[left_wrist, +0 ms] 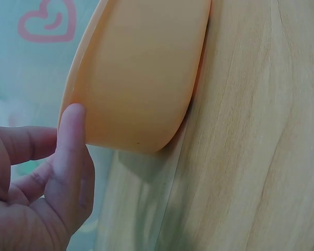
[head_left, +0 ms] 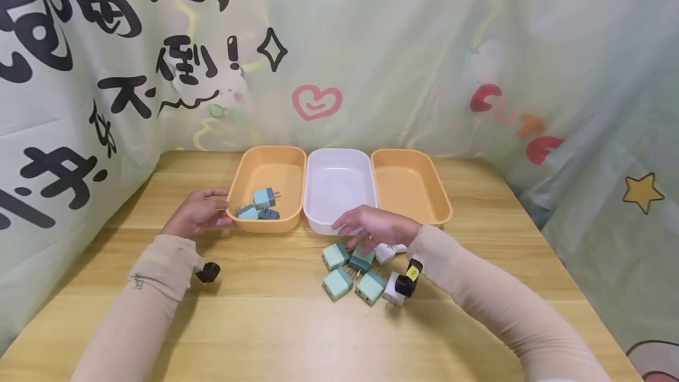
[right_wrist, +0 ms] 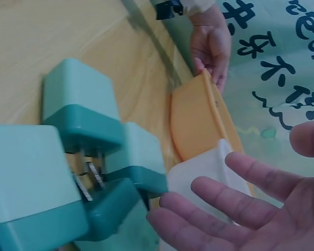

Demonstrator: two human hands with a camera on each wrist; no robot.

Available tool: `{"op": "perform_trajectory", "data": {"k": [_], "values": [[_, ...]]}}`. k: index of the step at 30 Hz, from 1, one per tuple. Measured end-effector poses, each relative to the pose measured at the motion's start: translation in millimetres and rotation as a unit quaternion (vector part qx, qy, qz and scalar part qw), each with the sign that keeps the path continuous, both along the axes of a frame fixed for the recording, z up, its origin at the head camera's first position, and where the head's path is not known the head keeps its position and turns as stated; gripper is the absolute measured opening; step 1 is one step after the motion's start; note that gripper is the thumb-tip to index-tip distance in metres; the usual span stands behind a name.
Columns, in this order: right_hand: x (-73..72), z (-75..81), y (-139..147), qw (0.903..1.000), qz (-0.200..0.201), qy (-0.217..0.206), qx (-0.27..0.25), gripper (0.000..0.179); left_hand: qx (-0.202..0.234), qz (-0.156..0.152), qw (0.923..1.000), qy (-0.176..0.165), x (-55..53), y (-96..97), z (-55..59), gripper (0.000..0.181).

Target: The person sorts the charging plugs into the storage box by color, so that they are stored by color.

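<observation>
At the left orange tray [head_left: 273, 226], my left hand [head_left: 201, 212] pinches the outer side near the front corner. The left wrist view shows one fingertip [left_wrist: 73, 112] against that tray's outer wall. Inside it lie three plug adapters, including a light-blue one [head_left: 263, 198] with metal pins. My right hand [head_left: 373, 226] hovers with fingers spread and nothing in them, over the front of the white tray [head_left: 339, 161]. Below it, several green two-pin plug adapters [head_left: 336, 283] lie in a cluster. White plug adapters [head_left: 394, 290] sit beside them, partly hidden under the right wrist.
A second orange tray [head_left: 411, 155] stands to the right of the white one, all three in a row at the table's back. Behind them hangs a printed cloth [head_left: 403, 63] that also runs along both sides. The wooden table [head_left: 254, 323] extends toward me.
</observation>
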State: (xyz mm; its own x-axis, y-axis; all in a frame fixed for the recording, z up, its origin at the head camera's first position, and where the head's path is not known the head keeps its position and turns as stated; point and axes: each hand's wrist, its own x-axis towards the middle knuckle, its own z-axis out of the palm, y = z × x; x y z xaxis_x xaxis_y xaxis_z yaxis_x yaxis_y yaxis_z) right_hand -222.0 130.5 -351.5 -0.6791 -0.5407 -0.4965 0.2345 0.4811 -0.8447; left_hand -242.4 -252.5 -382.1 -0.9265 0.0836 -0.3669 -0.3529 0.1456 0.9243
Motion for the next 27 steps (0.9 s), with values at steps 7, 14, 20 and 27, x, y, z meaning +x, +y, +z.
{"op": "perform_trajectory", "data": {"k": [7, 14, 20, 27], "values": [[1.0, -9.4, -5, 0.9999, 0.008, 0.002, 0.014, 0.043, -0.002, 0.006, 1.0, -0.002, -0.7, -1.2, 0.1, 0.051], [2.7, -12.7, -14, 0.9998, 0.004, 0.003, 0.019, 0.043, 0.009, -0.001, 0.9999, 0.012, 0.9, -0.1, -0.1, 0.052], [3.7, -17.8, -21, 0.9995, 0.012, 0.002, 0.028, 0.041, 0.006, 0.0, 1.0, 0.007, 0.8, 0.0, -0.9, 0.052], [5.2, -21.7, -27, 0.998, 0.034, 0.022, 0.048, 0.039, -0.001, 0.002, 1.0, 0.001, 1.4, 1.1, 0.5, 0.051]]}}
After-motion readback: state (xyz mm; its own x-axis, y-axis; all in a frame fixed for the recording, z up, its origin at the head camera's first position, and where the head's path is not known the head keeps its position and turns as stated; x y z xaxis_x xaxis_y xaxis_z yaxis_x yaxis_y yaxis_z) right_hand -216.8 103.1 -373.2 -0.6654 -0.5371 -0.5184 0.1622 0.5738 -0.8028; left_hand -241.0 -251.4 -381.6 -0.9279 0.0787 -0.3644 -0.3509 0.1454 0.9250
